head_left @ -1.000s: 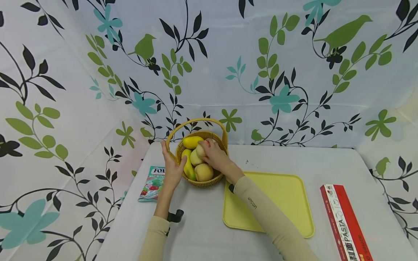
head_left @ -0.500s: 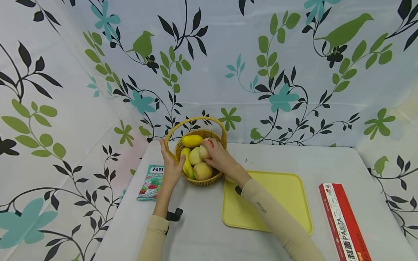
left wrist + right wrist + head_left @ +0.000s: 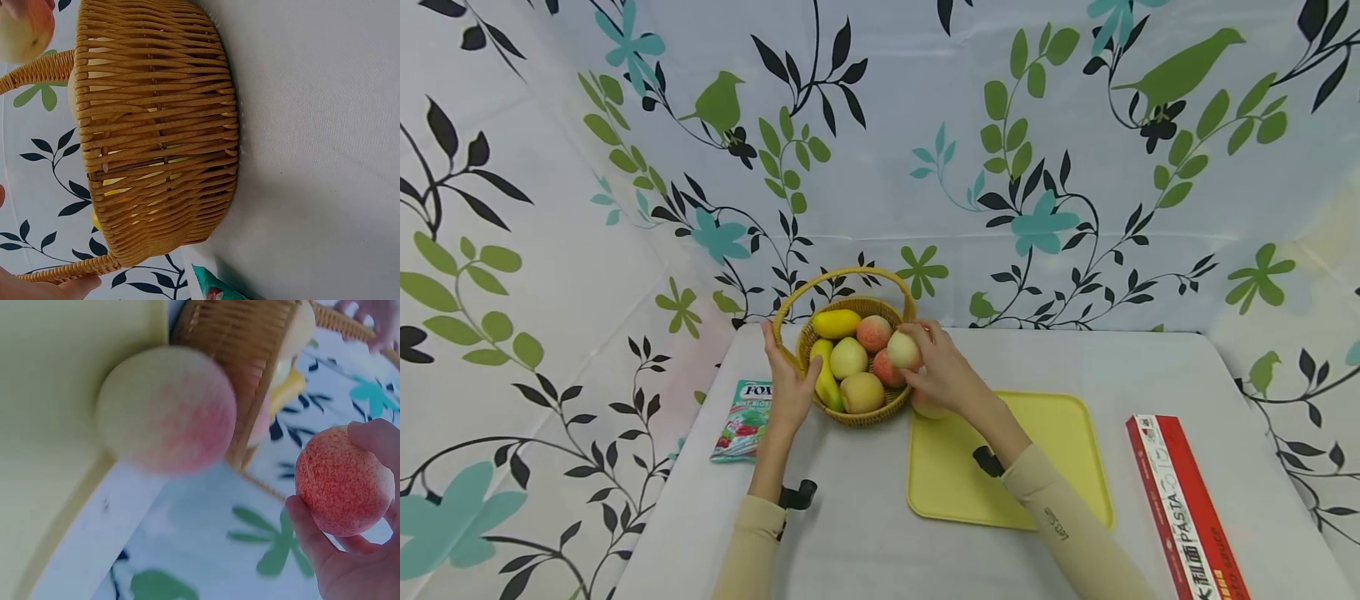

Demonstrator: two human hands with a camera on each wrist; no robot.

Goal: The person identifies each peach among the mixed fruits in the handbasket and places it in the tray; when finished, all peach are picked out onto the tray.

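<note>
While left grip (image 3: pixel 790 385) holds basket (image 3: pixel 162 125) and right grip (image 3: pixel 945 368) peach (image 3: pixel 344 481), candy bag (image 3: pixel 743 423) and tray (image 3: pixel 962 483) sit near.

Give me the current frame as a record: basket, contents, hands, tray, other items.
basket: wicker, on white table
contents: curved yellow fruit, oval yellow fruit, two pale round fruits, two reddish round fruits
left hand: grips basket handle near base
right hand: holds peach
tray: yellow, another peach at basket-side corner
others: teal bag, red pasta box
</note>
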